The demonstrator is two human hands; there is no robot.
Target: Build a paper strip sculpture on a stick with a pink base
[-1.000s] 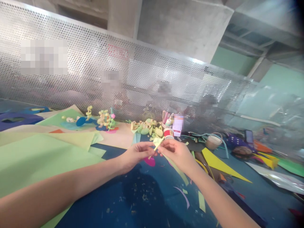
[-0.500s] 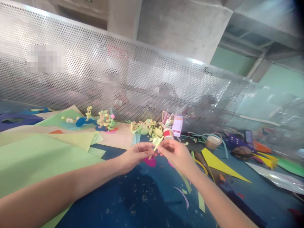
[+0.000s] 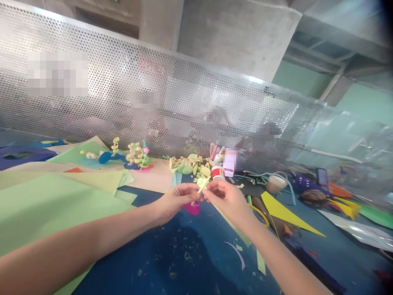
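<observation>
My left hand [image 3: 176, 200] and my right hand [image 3: 229, 198] meet above the blue table [image 3: 190, 262]. Between their fingertips they pinch a small pale-yellow paper piece [image 3: 202, 184] with a thin strip sticking out of it. A pink paper oval [image 3: 192, 208] lies on the table just under the hands. A long yellow-green paper strip [image 3: 233, 227] runs along beneath my right wrist.
Large green paper sheets [image 3: 46, 205] cover the left. Small paper figures [image 3: 135, 156], a red-and-white cup [image 3: 217, 172], a woven basket [image 3: 275, 183] and a yellow paper triangle [image 3: 282, 213] lie behind and to the right. A perforated metal screen [image 3: 153, 94] closes the far side.
Both hands stay nearly in place, the right fingers shifting slightly on the yellow paper piece. The view has drifted a little.
</observation>
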